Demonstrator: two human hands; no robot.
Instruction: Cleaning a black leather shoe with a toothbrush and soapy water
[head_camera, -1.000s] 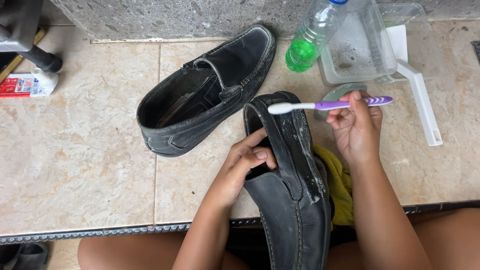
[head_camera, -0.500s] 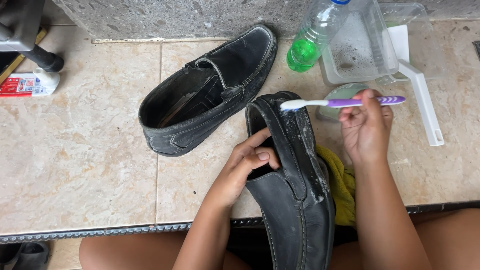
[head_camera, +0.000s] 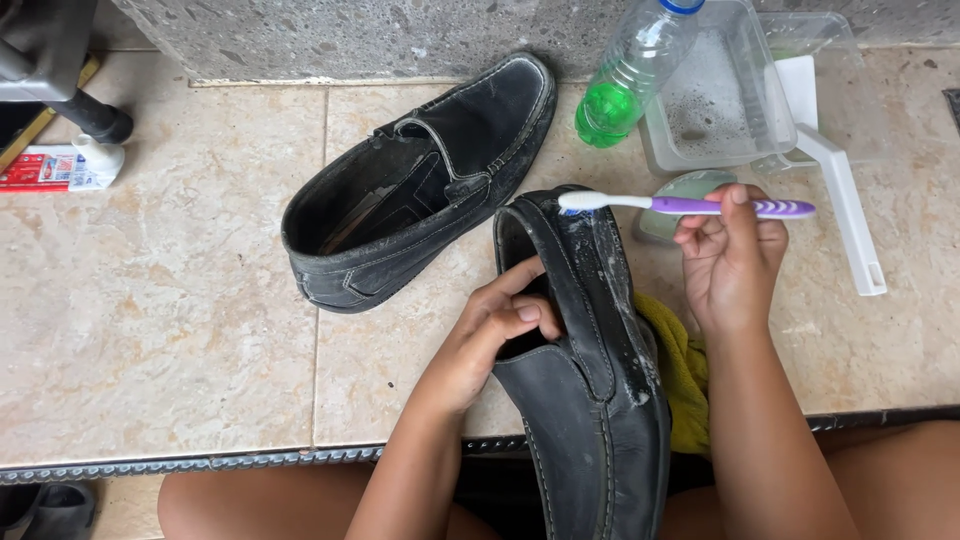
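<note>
Black loafer (head_camera: 585, 400), lower centre of the frame, heel toward the top, sole side turned right, its upper flecked with white suds; rests over a yellow cloth (head_camera: 680, 370) that shows at its right edge. Left hand (head_camera: 495, 335): closed on the loafer's opening, fingers curled inside the collar. Right hand (head_camera: 730, 260): closed around a purple-and-white toothbrush (head_camera: 690, 205), held level, bristle end touching the heel rim of the loafer. Second black loafer (head_camera: 420, 180): upper centre, lying on the tiled floor (head_camera: 150, 330), apart from the first. Clear plastic bottle with green liquid (head_camera: 630, 80): top centre-right, beside a clear tub holding soapy water (head_camera: 720, 100). White plastic handle (head_camera: 845, 210): right of the tub. Toothpaste tube (head_camera: 60, 165): far left.
</note>
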